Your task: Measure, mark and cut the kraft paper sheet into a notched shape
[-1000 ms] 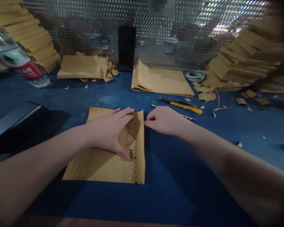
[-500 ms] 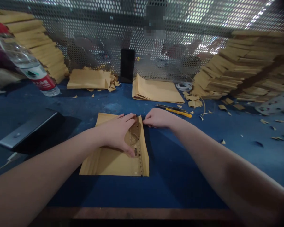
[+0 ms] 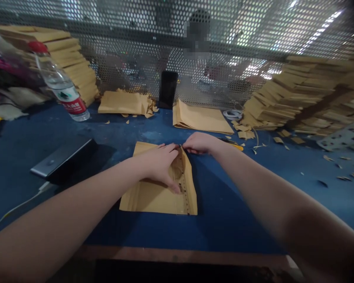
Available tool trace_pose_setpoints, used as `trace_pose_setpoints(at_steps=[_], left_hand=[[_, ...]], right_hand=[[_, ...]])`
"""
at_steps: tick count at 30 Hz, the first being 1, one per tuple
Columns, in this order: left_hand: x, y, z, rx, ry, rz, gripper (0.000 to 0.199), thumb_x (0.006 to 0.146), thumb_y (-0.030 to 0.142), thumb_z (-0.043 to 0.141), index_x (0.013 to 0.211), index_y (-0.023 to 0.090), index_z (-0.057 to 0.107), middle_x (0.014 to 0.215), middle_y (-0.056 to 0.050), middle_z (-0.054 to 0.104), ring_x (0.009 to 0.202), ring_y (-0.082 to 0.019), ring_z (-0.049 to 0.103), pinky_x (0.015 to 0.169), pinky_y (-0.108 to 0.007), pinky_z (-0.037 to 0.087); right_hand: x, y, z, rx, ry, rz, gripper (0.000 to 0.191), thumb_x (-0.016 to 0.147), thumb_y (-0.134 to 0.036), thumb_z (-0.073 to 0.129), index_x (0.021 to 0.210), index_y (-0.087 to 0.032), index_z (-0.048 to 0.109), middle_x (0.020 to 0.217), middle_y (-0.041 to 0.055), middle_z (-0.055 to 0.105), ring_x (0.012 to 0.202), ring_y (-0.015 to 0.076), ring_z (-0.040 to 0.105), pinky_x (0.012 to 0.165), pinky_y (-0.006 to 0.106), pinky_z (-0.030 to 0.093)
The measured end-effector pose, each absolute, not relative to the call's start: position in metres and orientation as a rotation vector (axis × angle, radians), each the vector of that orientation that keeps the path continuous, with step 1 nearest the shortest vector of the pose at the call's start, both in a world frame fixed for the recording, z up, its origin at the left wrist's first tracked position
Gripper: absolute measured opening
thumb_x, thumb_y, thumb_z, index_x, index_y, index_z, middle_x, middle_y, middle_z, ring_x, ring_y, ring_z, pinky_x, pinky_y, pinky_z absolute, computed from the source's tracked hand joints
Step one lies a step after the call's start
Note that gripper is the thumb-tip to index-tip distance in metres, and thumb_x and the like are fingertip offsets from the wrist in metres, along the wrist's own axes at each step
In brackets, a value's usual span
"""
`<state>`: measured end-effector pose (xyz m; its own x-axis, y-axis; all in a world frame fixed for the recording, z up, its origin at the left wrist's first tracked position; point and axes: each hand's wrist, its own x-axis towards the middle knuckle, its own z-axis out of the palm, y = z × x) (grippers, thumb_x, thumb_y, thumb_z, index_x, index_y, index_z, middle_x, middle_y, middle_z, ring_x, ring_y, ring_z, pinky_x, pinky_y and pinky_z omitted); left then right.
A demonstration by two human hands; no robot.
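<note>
Right edge: since a second ago my right hand (image 3: 200, 142) has slid to the far right corner of the brown paper (image 3: 156, 198), and the edge, nearly straight then, now bows and stands up; my view has tipped up too.
Room around the paper: blue bench (image 3: 224, 228) surface shows between the sheet and my right forearm, and in a strip between its near end and the brown front edge of the bench (image 3: 174, 254).
Far limit: a perforated metal panel (image 3: 129, 47) closes the back, a black phone (image 3: 168, 89) leaning on it.
Brown paper: flat on the bench in front of me, with lengthwise creases on its left side and a raised strip along the right.
Clear ruler: the ruler (image 3: 182, 202) lies lengthwise on the paper, just inside that strip.
Left hand: my left hand (image 3: 162, 163) spreads over paper and ruler, palm down, thumb wide of the fingers.
Right hand: fingers curled together at the corner; I cannot tell whether paper is caught between them.
Beside my right wrist: a yellow-handled cutter (image 3: 238, 147), partly hidden.
Bottle: a red-capped plastic bottle (image 3: 66, 94) stands at far left; how full, I cannot tell.
White holed container: at the right, a container (image 3: 342, 133) whose contents I cannot see.
</note>
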<state>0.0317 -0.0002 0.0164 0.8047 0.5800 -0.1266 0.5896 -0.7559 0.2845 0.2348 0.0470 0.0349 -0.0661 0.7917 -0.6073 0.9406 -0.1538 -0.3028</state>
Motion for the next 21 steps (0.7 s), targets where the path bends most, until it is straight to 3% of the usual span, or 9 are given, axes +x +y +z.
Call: trace_pose_setpoints(at_steps=[8,15,21], left_hand=[[0.03,0.001,0.02,2.714,0.859,-0.031,0.12,0.049,0.097,0.057,0.135,0.013,0.049,0.149,-0.02,0.041,0.138,-0.039,0.039,0.118,-0.049,0.028],[0.028,0.004,0.011,2.766,0.836,-0.013,0.078,0.082,0.072,0.058,0.136,0.017,0.048,0.146,-0.014,0.044,0.136,-0.033,0.04,0.114,-0.056,0.029],[0.03,0.003,0.013,2.799,0.86,-0.005,0.064,0.088,0.062,0.059,0.133,0.017,0.05,0.142,-0.013,0.046,0.13,-0.032,0.045,0.109,-0.055,0.036]], right_hand=[[0.235,0.035,0.036,2.003,1.858,-1.077,0.033,0.096,-0.038,0.06,0.121,-0.017,0.061,0.121,0.009,0.063,0.101,0.0211,0.065,0.085,0.041,0.057],[0.233,0.015,0.038,1.922,1.854,-1.045,0.031,0.096,-0.038,0.06,0.119,-0.017,0.061,0.118,0.0083,0.064,0.097,0.02,0.065,0.082,0.039,0.057],[0.231,-0.013,0.043,1.835,1.913,-1.055,0.029,0.096,-0.038,0.06,0.114,-0.015,0.063,0.11,0.0066,0.066,0.09,0.0179,0.066,0.076,0.036,0.058]])
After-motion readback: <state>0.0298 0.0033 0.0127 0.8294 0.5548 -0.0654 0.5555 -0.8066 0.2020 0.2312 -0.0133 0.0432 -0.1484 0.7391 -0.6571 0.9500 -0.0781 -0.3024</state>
